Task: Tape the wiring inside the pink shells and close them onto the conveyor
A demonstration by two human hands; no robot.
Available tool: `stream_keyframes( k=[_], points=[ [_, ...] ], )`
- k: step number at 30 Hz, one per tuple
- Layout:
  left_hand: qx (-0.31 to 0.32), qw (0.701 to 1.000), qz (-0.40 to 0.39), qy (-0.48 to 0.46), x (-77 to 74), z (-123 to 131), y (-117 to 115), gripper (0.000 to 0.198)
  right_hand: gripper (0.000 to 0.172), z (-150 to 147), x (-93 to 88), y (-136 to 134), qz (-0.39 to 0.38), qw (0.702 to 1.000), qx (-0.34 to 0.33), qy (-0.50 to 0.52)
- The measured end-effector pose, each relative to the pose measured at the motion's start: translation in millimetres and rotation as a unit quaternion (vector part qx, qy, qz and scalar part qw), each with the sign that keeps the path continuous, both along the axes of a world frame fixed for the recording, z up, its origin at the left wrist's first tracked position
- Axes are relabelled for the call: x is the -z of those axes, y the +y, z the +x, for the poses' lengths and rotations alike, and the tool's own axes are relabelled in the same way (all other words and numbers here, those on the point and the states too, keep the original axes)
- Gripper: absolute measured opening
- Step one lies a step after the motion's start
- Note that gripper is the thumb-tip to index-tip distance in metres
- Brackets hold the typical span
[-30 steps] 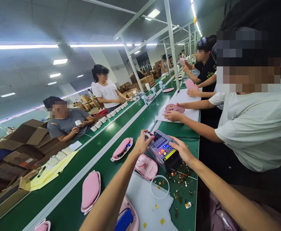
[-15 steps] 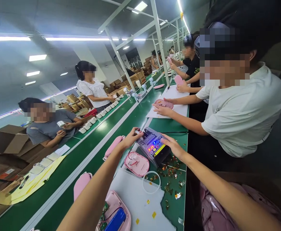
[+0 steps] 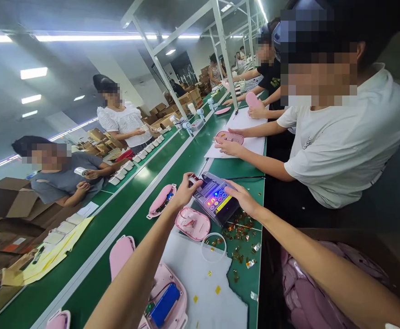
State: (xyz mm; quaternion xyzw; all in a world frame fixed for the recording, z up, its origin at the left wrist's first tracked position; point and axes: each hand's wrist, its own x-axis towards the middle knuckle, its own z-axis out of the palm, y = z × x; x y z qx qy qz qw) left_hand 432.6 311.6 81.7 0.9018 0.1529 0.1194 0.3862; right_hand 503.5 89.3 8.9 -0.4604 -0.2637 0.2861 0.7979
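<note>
A dark tape dispenser (image 3: 217, 198) with a lit red display and coloured buttons stands on the green bench between my hands. My left hand (image 3: 187, 191) has its thumb and fingers closed around a reddish-brown tape roll (image 3: 193, 178) at the dispenser's upper left. On the opposite side, my right hand (image 3: 243, 199) grips the dispenser's casing, fingers over its top edge. Just below lies a pink shell (image 3: 193, 224) with thin red wires. Nearer me, partly behind my left forearm, an opened pink case holds a blue battery (image 3: 165, 305).
Amber tape scraps (image 3: 239, 230) litter the bench right of a white foam sheet (image 3: 200, 269), on which a clear ring (image 3: 213, 247) lies. Another pink case (image 3: 161, 201) lies at left. A co-worker in a white shirt (image 3: 344, 137) sits close on the right, handling a pink shell (image 3: 229, 138).
The camera view has shifted slightly. My hands stay at the dispenser and the tape roll. Across the bench, the standing co-worker's hands have moved apart.
</note>
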Motion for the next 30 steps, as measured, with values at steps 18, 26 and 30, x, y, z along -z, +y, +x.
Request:
stream_keyframes(
  k=[18,26,30],
  points=[
    [-0.051,0.993,-0.106,-0.033,-1.6,-16,-8,0.075,0.032,15,-7.1,0,-0.074,0.995,0.059,0.003],
    [-0.119,0.984,-0.049,-0.119,-26.8,-75,-7,0.068,0.043,-32,25.1,-42,-0.115,0.980,0.145,0.073],
    [-0.101,0.989,-0.014,-0.109,-38.2,-123,-20,0.051,0.048,-53,30.8,-27,-0.114,0.985,0.085,0.098]
  ],
)
